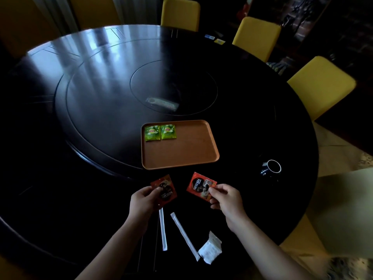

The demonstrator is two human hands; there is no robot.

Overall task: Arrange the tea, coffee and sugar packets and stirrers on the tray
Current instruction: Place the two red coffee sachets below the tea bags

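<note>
An orange tray (pixel 191 150) lies on the dark round table, with two green tea packets (pixel 160 132) side by side in its far left corner. My left hand (pixel 142 201) pinches a red coffee packet (pixel 165 189) just in front of the tray. My right hand (pixel 226 197) grips a second red coffee packet (pixel 198 184) beside it. Two white wrapped stirrers (pixel 163 229) (pixel 184 236) lie near the table's front edge. White sugar packets (pixel 210 248) sit to their right.
A black mug (pixel 271 167) stands right of the tray. The table has a raised turntable (pixel 121 87) behind the tray. Yellow chairs (pixel 321 85) ring the far and right sides. Small packets (pixel 215 39) lie at the far edge.
</note>
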